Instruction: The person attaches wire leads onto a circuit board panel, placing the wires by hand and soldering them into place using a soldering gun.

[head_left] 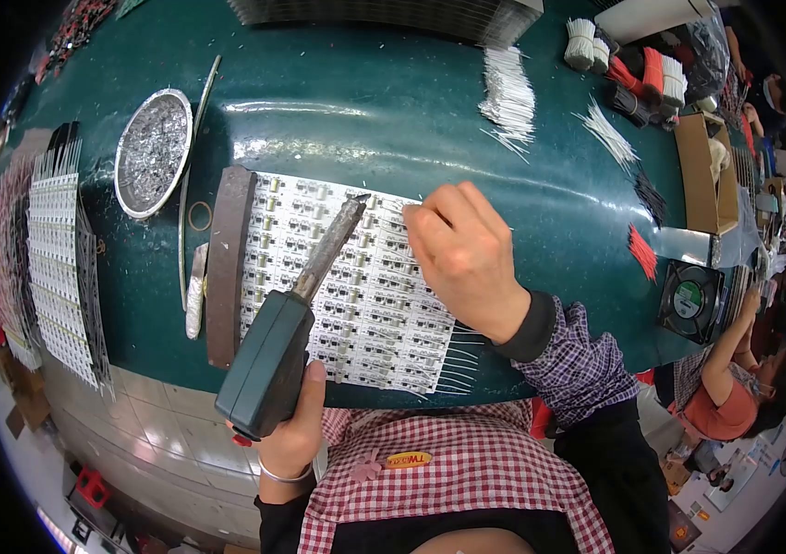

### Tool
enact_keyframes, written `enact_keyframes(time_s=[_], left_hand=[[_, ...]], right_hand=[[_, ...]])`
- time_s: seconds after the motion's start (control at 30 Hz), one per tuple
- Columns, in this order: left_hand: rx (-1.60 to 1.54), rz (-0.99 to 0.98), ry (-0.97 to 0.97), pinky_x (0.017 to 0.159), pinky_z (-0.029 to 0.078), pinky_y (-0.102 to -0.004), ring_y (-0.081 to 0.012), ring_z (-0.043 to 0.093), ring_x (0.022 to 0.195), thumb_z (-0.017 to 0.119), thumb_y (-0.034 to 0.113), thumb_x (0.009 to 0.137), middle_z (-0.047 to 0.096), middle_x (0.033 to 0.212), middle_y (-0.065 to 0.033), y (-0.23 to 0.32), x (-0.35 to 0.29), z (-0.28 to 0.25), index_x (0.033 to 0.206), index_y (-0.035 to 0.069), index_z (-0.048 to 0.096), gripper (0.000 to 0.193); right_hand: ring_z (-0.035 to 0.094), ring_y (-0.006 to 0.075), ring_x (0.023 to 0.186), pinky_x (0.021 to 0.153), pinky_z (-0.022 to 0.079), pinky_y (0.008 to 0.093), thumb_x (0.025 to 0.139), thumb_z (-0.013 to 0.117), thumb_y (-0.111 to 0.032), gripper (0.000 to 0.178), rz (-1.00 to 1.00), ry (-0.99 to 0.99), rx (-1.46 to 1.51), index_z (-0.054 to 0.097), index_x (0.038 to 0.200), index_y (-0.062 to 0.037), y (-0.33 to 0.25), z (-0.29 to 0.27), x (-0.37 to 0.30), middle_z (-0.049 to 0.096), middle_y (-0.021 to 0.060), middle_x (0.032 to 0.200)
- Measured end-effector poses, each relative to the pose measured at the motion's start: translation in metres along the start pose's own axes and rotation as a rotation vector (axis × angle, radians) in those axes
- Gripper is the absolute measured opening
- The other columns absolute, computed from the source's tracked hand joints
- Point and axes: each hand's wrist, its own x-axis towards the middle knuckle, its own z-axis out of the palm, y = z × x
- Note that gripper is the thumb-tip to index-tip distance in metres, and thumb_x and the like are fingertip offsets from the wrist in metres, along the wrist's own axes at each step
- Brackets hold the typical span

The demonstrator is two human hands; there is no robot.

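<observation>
A white panel of small circuit boards [347, 342], set with rows of dark and tan parts, lies on the green table in front of me. My left hand [296, 434] is wrapped round a dark green soldering gun [268, 355]. The gun's dull metal tip points up and right, over the panel's upper part. My right hand [467, 254] is closed in a pinch at the panel's upper right edge; what its fingertips hold cannot be made out. Thin white wires [458, 369] stick out from the panel's lower right edge.
A brown bar [229, 277] runs along the panel's left edge. Left of it are a white-wrapped tool [195, 295], a long thin rod [184, 212] and a metal bowl [122, 189] of silvery scraps. Wire bundles [507, 97], a black fan [691, 300] and a co-worker [730, 397] are right.
</observation>
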Motion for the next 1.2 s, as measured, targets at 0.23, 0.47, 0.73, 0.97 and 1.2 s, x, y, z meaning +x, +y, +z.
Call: enact_keyframes(time_s=[0.23, 0.47, 0.73, 0.97, 1.2], left_hand=[[-0.004, 0.043, 0.119, 0.049, 0.042, -0.0207, -0.0090, 0.054, 0.058, 0.072, -0.009, 0.075, 0.065, 0.093, -0.0092, 0.005, 0.011, -0.004, 0.112, -0.004, 0.063, 0.038], [0.018, 0.036, 0.114, 0.050, 0.040, -0.0207, -0.0085, 0.052, 0.059, 0.072, -0.009, 0.074, 0.065, 0.094, -0.0094, -0.002, 0.014, -0.010, 0.111, -0.005, 0.064, 0.038], [0.012, -0.105, 0.069, 0.065, 0.047, -0.0239, -0.0122, 0.059, 0.074, 0.074, -0.005, 0.076, 0.066, 0.096, -0.0079, 0.003, 0.016, -0.011, 0.109, -0.004, 0.065, 0.034], [0.051, -0.062, 0.050, 0.078, 0.050, -0.0273, -0.0148, 0.064, 0.084, 0.076, -0.002, 0.078, 0.068, 0.099, -0.0070, 0.007, 0.020, -0.007, 0.107, -0.003, 0.066, 0.031], [0.078, -0.070, 0.011, 0.076, 0.050, -0.0267, -0.0128, 0.063, 0.083, 0.076, 0.000, 0.078, 0.068, 0.095, -0.0049, 0.005, 0.023, -0.006, 0.106, -0.001, 0.066, 0.030]], right_hand=[[0.056, 0.0218, 0.073, 0.059, 0.049, 0.0318, 0.067, 0.064, 0.003, 0.017, 0.019, -0.068, -0.030, 0.064, 0.083, -0.0017, -0.004, -0.039, 0.011, 0.055, 0.0059, 0.079], [0.059, 0.0233, 0.070, 0.059, 0.047, 0.0332, 0.071, 0.075, 0.006, 0.017, -0.037, 0.037, 0.220, 0.069, 0.085, -0.0026, -0.010, 0.001, 0.032, 0.061, 0.0062, 0.078], [0.059, 0.0225, 0.070, 0.059, 0.048, 0.0329, 0.071, 0.076, 0.005, 0.019, -0.055, 0.059, 0.160, 0.068, 0.086, -0.0041, -0.007, 0.029, 0.029, 0.060, 0.0053, 0.077], [0.058, 0.0227, 0.070, 0.060, 0.048, 0.0333, 0.071, 0.076, 0.005, 0.020, -0.058, 0.050, 0.122, 0.068, 0.087, -0.0042, -0.009, 0.028, 0.030, 0.058, 0.0052, 0.077], [0.058, 0.0231, 0.071, 0.060, 0.048, 0.0337, 0.070, 0.075, 0.005, 0.020, -0.066, 0.049, 0.109, 0.068, 0.087, -0.0034, -0.010, 0.032, 0.029, 0.058, 0.0057, 0.078]])
